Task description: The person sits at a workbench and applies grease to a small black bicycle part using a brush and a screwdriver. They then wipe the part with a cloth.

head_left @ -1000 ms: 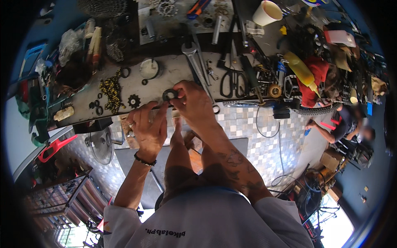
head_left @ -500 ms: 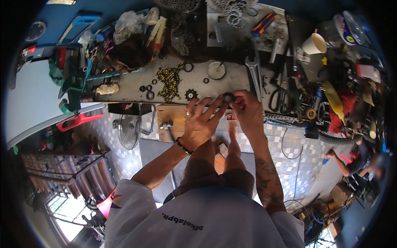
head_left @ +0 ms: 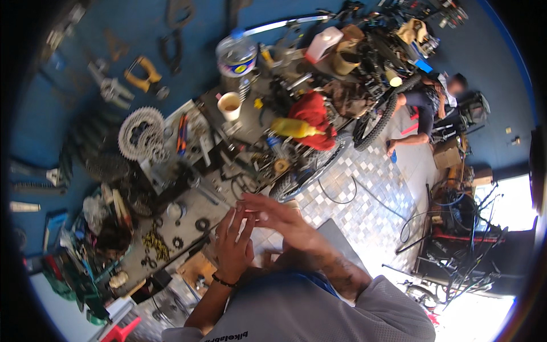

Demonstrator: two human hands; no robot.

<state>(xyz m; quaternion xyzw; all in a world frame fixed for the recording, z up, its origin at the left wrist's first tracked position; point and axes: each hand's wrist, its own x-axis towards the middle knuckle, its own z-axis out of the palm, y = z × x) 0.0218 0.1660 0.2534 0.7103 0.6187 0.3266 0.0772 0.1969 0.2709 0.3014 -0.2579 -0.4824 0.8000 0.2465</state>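
Note:
My left hand (head_left: 232, 245) is raised over the bench's front edge, its fingers stretched out and apart. My right hand (head_left: 279, 218) meets it from the right, fingers extended and overlapping the left fingertips. Nothing shows held in either hand, though blur hides part of where they meet. Just left of the fingers, a black ring-shaped part (head_left: 202, 224) lies on the workbench (head_left: 134, 265). Farther left are a small dark toothed wheel (head_left: 178, 243) and a heap of yellow-and-black chain (head_left: 155, 242). Beyond the hands lie long wrenches (head_left: 208, 189).
A paper cup (head_left: 229, 106), a large clear bottle (head_left: 236, 57), a yellow squeeze bottle (head_left: 293, 127) and a red cloth (head_left: 313, 114) crowd the far bench. Large chainrings (head_left: 142, 134) lie at its back. Another person (head_left: 424, 108) sits at right beyond a bicycle tyre (head_left: 382, 122).
My view has swung to the right. The round black part that was at my fingers now lies on the bench, and my hands have come together apart from it.

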